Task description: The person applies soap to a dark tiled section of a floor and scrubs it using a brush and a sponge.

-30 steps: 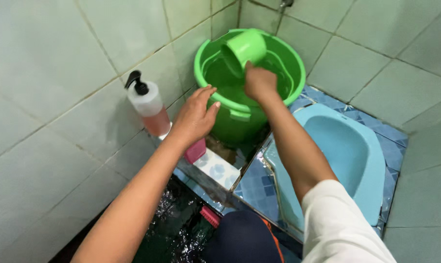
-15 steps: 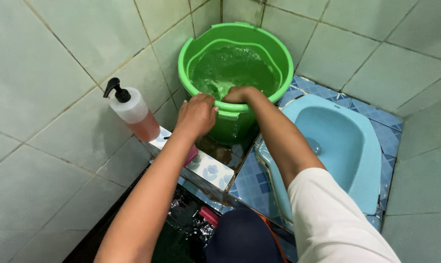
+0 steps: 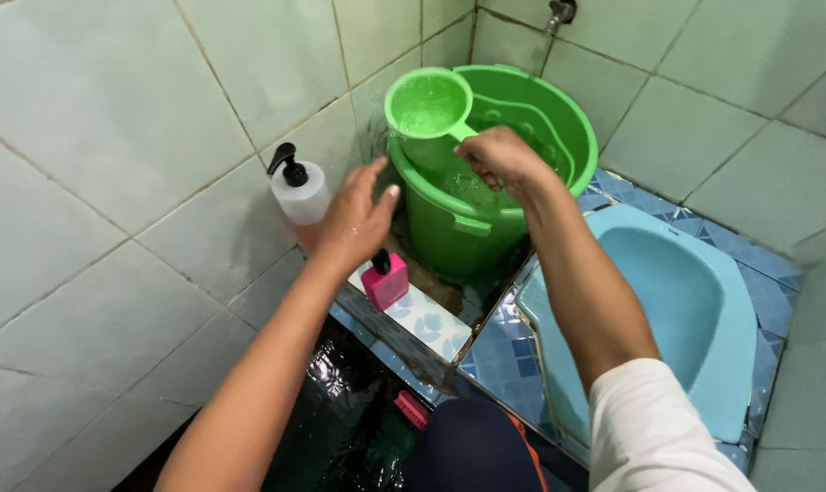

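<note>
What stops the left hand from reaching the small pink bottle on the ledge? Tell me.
Probably nothing. The left hand hovers open just above the pink bottle, with no object between them. The right hand is busy holding the green dipper over the bucket.

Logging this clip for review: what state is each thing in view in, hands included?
Green dipper: full of water, lifted above the bucket's rim, held by its handle.
Green bucket: upright, holding water.
Right hand: shut on the dipper's handle.
Left hand: open, fingers spread, holding nothing.
Pump bottle: upright.
Pink bottle: upright, capped.
Blue squat toilet: uncovered.
</note>
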